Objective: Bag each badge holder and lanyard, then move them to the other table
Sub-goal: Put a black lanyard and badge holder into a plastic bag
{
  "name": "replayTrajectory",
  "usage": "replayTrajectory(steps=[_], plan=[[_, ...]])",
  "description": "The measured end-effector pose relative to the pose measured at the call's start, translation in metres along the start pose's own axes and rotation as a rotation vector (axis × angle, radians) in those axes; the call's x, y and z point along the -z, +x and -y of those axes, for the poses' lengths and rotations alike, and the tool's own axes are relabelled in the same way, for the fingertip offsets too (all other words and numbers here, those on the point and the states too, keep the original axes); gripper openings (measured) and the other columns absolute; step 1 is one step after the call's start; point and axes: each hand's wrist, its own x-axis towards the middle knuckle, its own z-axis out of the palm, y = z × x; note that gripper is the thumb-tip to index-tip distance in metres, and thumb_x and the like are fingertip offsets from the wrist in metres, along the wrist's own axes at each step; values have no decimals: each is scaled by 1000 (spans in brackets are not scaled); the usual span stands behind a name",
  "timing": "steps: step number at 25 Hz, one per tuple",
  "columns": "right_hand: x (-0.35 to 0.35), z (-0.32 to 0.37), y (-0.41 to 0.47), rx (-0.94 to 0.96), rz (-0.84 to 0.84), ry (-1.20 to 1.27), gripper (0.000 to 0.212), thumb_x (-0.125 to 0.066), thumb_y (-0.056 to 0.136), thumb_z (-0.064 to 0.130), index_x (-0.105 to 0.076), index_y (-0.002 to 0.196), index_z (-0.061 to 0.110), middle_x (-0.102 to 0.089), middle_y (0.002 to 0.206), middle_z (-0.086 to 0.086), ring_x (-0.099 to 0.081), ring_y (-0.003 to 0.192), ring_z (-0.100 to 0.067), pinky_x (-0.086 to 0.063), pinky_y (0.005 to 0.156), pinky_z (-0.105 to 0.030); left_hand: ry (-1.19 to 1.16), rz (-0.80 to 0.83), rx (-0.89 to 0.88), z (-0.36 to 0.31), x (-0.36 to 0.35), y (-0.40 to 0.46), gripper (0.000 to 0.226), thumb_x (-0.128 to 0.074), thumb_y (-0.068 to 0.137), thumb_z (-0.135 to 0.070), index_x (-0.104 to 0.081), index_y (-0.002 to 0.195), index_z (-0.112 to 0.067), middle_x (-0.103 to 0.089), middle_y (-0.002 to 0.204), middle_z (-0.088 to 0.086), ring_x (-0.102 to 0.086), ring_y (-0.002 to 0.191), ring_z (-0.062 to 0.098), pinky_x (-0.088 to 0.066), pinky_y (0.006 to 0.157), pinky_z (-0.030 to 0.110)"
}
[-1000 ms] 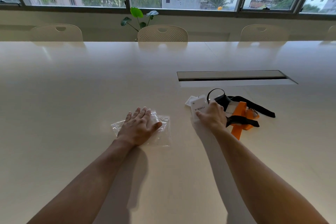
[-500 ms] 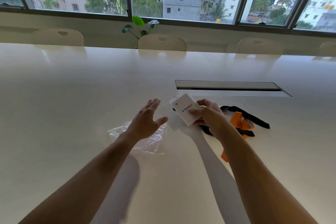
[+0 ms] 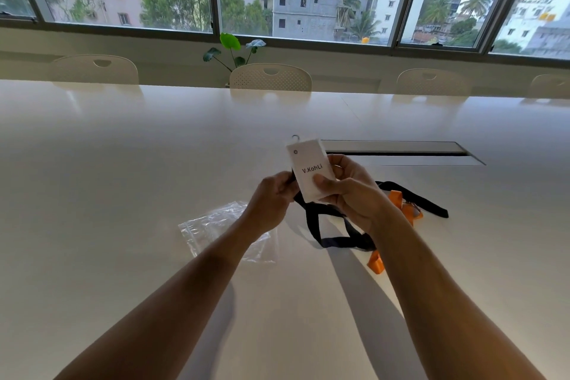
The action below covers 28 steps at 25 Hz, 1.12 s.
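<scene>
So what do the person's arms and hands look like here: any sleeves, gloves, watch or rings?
Both forearms are bare from the bottom edge of the frame to the wrist, with no sleeve in view. The left hand and right hand are ungloved. No watch, bracelet or strap shows on either wrist, and no ring shows on the visible fingers, though some fingers are partly hidden.

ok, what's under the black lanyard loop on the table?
Bare table shows through the black lanyard loop. An orange lanyard pokes out near its right end; whether the strap crosses it there is hidden by the right forearm.
</scene>
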Motion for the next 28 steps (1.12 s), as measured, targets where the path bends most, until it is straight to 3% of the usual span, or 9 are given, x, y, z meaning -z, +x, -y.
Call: replayTrajectory(steps=[4,6,8,11,13,17,22,25,28], plan=[[-3,3,5,46,-88,33,46,-64,83,-11,-47,122,6,-64,112,-16,-66,105,-33,-59,84,-45,-15,58,1,-4,-15,-8,17,-53,97,-20,-63,105,-8,-69,93,13,-67,87,26,-57,83,38],[-3,7,7,76,-117,72,39,-63,83,-12,-48,114,6,-65,110,-17,-66,105,-34,-60,81,-42,-38,75,-14,-6,-17,-11,17,-56,96,-21,-64,100,-7,-70,85,-1,-67,79,12,-56,72,25],[-3,13,8,97,-132,80,34,-64,82,-12,-49,106,7,-67,107,-15,-68,101,-32,-61,76,-37,-42,61,-9,-11,-17,-11,10,-58,94,-24,-65,93,-17,-69,80,-18,-65,77,-3,-49,66,10],[-4,20,10,133,-155,35,35,-67,81,-9,-50,106,9,-69,104,-12,-68,99,-30,-60,81,-38,-61,33,-9,-21,-14,-9,7,-60,93,-25,-66,94,-28,-66,96,-20,-62,86,-12,-45,64,2],[-5,25,12,163,-180,40,36,-68,80,-7,-55,110,10,-71,102,-9,-69,97,-27,-59,83,-38,-70,43,-29,-29,-15,-9,9,-60,93,-26,-65,89,-33,-65,97,-22,-63,88,-11,-44,65,1],[-10,35,15,222,-190,92,21,-67,84,-2,-64,100,11,-72,99,-6,-68,99,-26,-59,71,-33,72,66,-108,-39,-19,-6,14,-60,93,-31,-62,79,-36,-66,90,-22,-63,87,-8,-44,73,2],[-13,46,18,242,-139,91,18,-61,87,-2,-64,98,12,-70,99,-8,-65,100,-28,-59,73,-36,161,13,-138,-42,-20,-2,19,-63,90,-32,-64,79,-16,-72,80,-5,-67,75,6,-52,70,18],[-15,53,20,264,-149,65,16,-58,87,-3,-63,93,11,-70,94,-7,-66,96,-28,-60,73,-36,136,-21,-147,-53,-16,0,11,-66,89,-26,-66,81,-18,-71,82,-9,-68,79,0,-48,74,12],[-16,56,22,281,-211,28,18,-56,90,-2,-60,95,15,-69,94,-6,-67,91,-24,-59,69,-34,68,23,-131,-63,-14,-3,10,-64,89,-19,-65,79,-19,-74,82,-5,-69,75,5,-51,70,10]])
